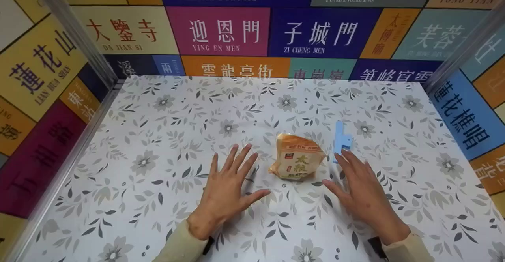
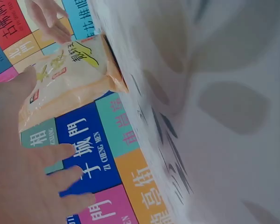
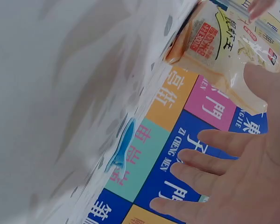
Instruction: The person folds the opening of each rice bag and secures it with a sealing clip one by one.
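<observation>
An orange and cream plastic food bag stands slightly tilted on the table between the two hands. To its left my left hand is spread with straight fingers, apart from the bag and holding nothing. On the right side, my right hand reaches forward with its fingers extended. Its fingertips overlap the near end of a light blue bag clip in the head view. The right wrist view shows that clip lying on the table away from the fingers. Both wrist views show the bag past the thumb.
A white tablecloth with grey flowers and leaves covers the table. Colourful panels with Chinese place names stand behind it and along both sides. Clear strips run down the corners.
</observation>
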Tool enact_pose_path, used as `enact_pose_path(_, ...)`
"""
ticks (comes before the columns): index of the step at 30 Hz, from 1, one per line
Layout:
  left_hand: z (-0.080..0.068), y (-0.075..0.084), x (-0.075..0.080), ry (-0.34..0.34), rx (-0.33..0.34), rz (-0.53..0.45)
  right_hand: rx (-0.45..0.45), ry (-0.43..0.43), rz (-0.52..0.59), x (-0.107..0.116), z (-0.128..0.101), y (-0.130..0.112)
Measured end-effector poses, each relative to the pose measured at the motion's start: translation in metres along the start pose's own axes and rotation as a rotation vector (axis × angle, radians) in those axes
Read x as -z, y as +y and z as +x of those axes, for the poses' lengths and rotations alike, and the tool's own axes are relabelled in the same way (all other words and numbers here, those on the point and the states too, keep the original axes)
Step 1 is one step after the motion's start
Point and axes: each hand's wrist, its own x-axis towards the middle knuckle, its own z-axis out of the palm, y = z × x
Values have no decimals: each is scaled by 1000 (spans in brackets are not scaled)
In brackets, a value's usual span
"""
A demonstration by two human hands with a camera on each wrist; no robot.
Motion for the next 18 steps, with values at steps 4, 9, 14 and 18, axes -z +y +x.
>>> enact_pose_path(4,5,4,0,43,-38,-79,41,46,50,-1,2,-3)
enact_pose_path(9,16,8,0,69,-53,-148,32,34,91,0,6,-7)
enact_pose_path(14,23,11,-3,81,-42,-229,-10,14,119,-1,6,-9)
enact_pose_path(18,27,14,-4,84,-26,-291,-12,39,152,-3,6,-10)
